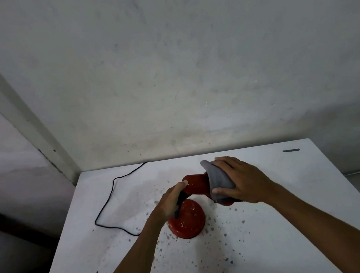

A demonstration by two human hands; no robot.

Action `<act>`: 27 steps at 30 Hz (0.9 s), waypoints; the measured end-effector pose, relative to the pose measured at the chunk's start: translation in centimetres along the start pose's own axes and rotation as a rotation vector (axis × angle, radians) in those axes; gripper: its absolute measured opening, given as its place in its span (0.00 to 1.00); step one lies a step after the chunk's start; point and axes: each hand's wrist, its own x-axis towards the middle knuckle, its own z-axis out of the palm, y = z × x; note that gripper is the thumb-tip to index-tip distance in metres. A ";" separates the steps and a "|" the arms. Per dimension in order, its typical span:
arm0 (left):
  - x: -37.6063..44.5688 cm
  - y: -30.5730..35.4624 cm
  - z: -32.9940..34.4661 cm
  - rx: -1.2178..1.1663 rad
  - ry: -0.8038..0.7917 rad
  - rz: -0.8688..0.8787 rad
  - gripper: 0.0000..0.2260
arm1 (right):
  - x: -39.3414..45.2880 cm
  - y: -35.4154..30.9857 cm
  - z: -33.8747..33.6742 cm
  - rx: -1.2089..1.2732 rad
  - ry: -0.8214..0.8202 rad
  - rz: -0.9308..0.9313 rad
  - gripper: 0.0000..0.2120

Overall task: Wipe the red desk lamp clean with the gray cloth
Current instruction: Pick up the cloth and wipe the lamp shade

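Observation:
The red desk lamp (pixel 196 184) stands on the white table (pixel 284 225), its round speckled base (pixel 189 221) nearest me and its shade pointing right. My left hand (pixel 172 200) grips the dark neck just behind the shade. My right hand (pixel 242 179) presses the gray cloth (pixel 218 178) over the wide end of the shade, covering most of its rim. The lamp's mouth is hidden by cloth and hand.
A black cord (pixel 109 201) loops from the lamp across the table's left side toward the back wall. Dust and crumbs speckle the tabletop around the base. A dark flat strip (pixel 291 150) lies at the far right. The table's left edge drops to a dark floor.

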 end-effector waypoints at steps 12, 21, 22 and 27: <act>0.4 -0.5 -0.1 0.062 0.012 -0.002 0.09 | 5.4 -4.4 -0.3 -0.149 -0.187 -0.083 0.39; 0.0 -0.7 -0.1 -0.032 0.003 0.014 0.08 | -1.0 -4.4 5.0 -0.292 0.274 0.008 0.42; -0.1 -0.6 -0.1 -0.042 -0.002 0.012 0.07 | -1.4 -3.9 4.8 -0.271 0.277 0.016 0.44; 0.0 -0.5 -0.2 -0.061 -0.012 0.000 0.08 | -2.1 -0.9 2.3 -0.023 0.179 0.059 0.46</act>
